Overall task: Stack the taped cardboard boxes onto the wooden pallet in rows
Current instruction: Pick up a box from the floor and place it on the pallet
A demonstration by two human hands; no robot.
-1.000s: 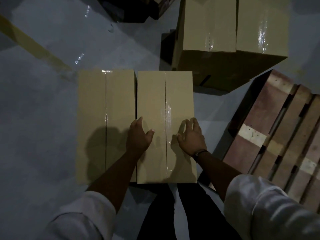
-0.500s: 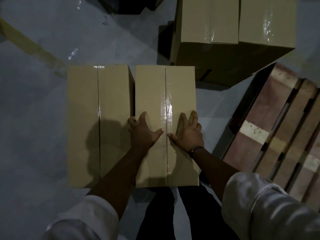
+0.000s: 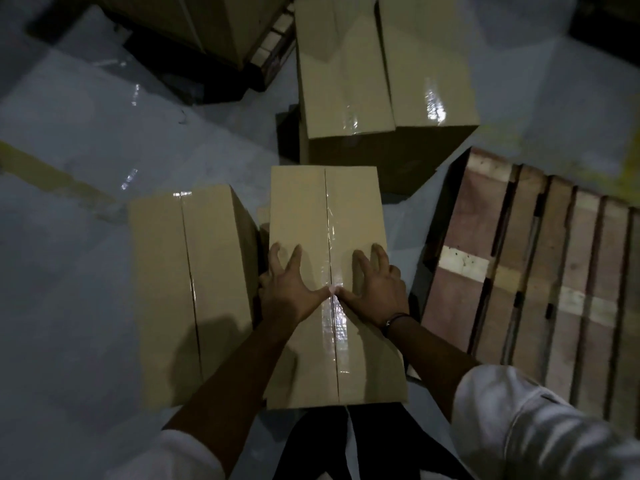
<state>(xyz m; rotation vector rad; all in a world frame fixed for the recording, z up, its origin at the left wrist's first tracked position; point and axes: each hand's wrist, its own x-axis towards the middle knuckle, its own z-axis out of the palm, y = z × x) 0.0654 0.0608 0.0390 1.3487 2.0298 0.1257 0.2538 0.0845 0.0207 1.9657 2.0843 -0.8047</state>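
A taped cardboard box (image 3: pixel 301 209) stands lengthwise in front of me, clear tape along its centre seam. My left hand (image 3: pixel 287 289) and right hand (image 3: pixel 374 289) spread over its top, thumbs meeting at the seam. The outer fingers of each hand hook over the box's side edges. A second taped box (image 3: pixel 162 271) sits on the floor just to its left, a narrow gap between them. The bare wooden pallet (image 3: pixel 554 271) lies to the right, nothing on its slats.
Two taller taped boxes (image 3: pixel 346 64) stand side by side just beyond the held box. More boxes on a dark pallet (image 3: pixel 207 29) are at the top left. A yellow floor line (image 3: pixel 52 178) crosses the grey floor on the left. My legs are below the box.
My hands slid outward on the box top until the outer fingers hooked its side edges. The box now looks nearer to me and sits forward of the left box.
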